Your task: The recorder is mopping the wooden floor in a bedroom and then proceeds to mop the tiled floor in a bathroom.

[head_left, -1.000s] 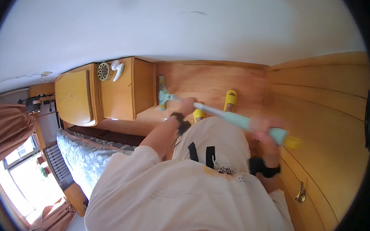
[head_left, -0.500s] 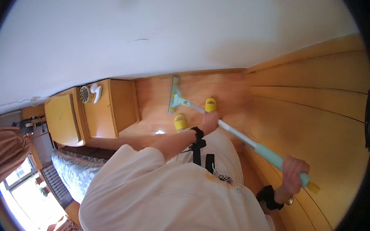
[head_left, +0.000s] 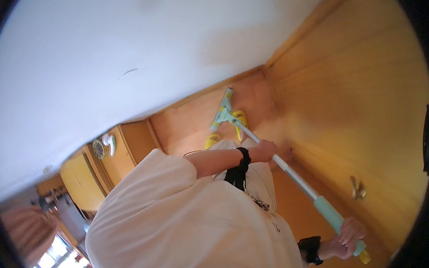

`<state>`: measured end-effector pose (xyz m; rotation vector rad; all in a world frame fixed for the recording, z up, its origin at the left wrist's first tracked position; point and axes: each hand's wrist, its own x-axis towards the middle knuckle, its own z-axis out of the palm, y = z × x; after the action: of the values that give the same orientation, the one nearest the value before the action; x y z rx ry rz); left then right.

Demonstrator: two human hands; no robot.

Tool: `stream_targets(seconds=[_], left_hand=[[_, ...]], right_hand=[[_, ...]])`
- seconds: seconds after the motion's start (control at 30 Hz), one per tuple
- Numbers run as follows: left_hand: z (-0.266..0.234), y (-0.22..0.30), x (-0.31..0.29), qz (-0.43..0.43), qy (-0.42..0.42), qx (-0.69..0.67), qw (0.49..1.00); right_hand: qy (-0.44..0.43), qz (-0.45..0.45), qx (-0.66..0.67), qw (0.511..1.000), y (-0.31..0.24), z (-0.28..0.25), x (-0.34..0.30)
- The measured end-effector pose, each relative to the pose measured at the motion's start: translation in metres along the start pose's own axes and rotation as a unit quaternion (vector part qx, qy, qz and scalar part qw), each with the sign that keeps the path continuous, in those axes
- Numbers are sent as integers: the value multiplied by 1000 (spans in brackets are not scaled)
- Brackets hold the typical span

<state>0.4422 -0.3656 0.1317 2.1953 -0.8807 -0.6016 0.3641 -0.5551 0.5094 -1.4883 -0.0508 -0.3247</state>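
A long mop with a silver pole, a mint-green grip and a T-shaped mint-green head [head_left: 221, 114] slants across the view. Its head rests on the floor beside my yellow slippers [head_left: 213, 141]. My left hand [head_left: 264, 151] is wrapped round the middle of the pole. Near the yellow-tipped end, my right hand [head_left: 350, 236] grips the mint-green handle [head_left: 327, 213]. Both wrists wear black bands.
A white wall [head_left: 132, 37] runs along the far side and meets a wooden door [head_left: 352, 102] with a metal handle on the right. Wooden cabinets [head_left: 139, 142] stand at left; a round dial-like object and a white item sit on top. Wood-toned floor [head_left: 181, 125] lies between.
My view and body have turned, so the wall slants more and the door handle shows. The mop head has shifted right, close against a slipper. Both hands keep hold of the mop.
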Motion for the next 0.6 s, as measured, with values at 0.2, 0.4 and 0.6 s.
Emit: stream_targets(seconds=[0.2,0.4,0.6], left_hand=[[-7,-51,-62,29,17,-70,997],[-25,-71,-97,-13,-84,64,994],[-7,-98,-113,-35,-105,48,993]], right_hand=[[-121,-27,20,992,2,18,-58],[122,-1,117,986,62,110,-110],[110,53,87,989,86,122,-140]])
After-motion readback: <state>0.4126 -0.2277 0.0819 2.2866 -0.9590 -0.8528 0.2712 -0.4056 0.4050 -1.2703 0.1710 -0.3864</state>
